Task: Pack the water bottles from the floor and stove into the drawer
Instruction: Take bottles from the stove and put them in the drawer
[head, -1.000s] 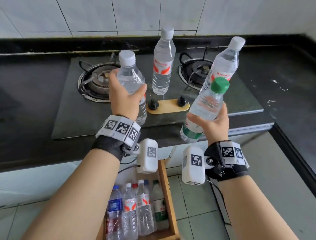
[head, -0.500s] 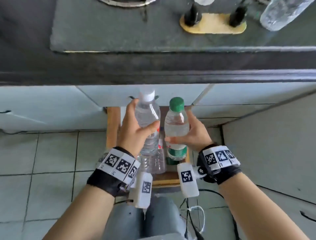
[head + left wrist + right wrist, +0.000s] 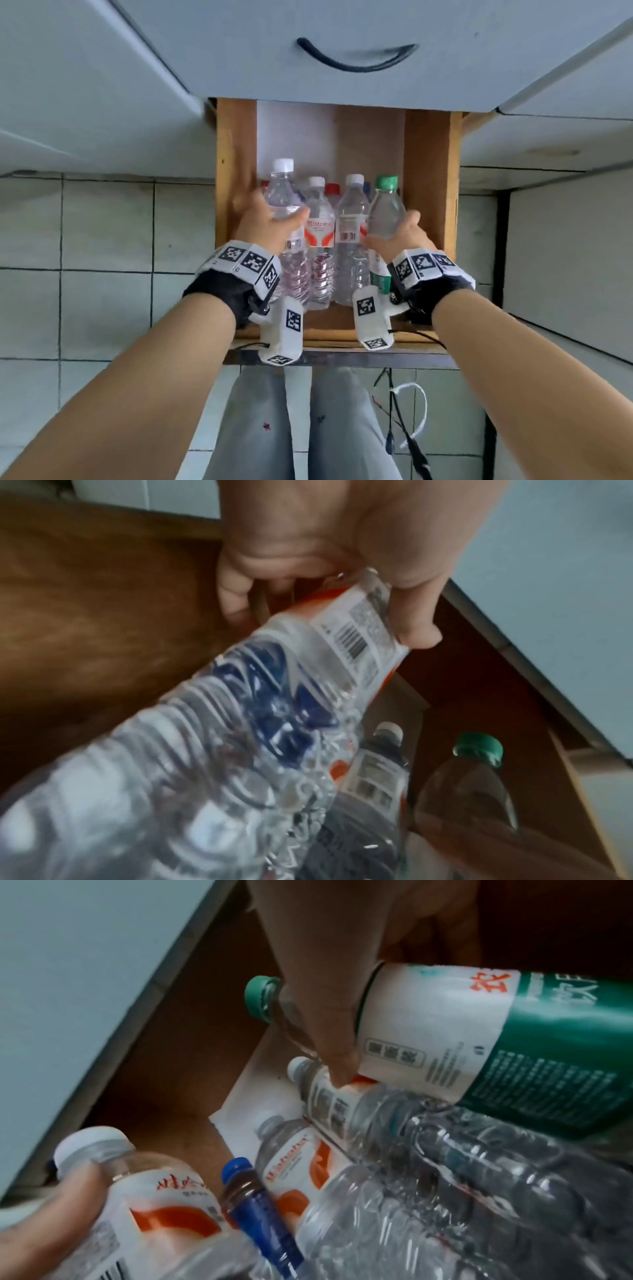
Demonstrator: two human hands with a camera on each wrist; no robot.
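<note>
My left hand point(image 3: 270, 219) grips a white-capped clear bottle point(image 3: 286, 202) with a red and white label, held low over the left side of the open wooden drawer point(image 3: 236, 154). My right hand point(image 3: 394, 236) grips a green-capped bottle point(image 3: 385, 205) with a green label over the drawer's right side. Both bottles lie caps away from me, on top of several bottles point(image 3: 320, 240) lying in the drawer. In the left wrist view my fingers point(image 3: 414, 626) curl round the label of that bottle point(image 3: 240, 723). The right wrist view has my thumb point(image 3: 325, 1031) across the green bottle point(image 3: 479, 1031).
A pale cabinet front with a black handle point(image 3: 356, 60) overhangs the drawer's far end. Bare white lining point(image 3: 294, 133) shows behind the bottle caps. Grey tiled floor point(image 3: 102, 240) lies on both sides, my knees point(image 3: 301, 428) below, loose cables point(image 3: 407, 421) at lower right.
Both hands have carried their bottles down from above the stove into the drawer, tipping them from upright to lying. My view has dropped from the stove top to the drawer.
</note>
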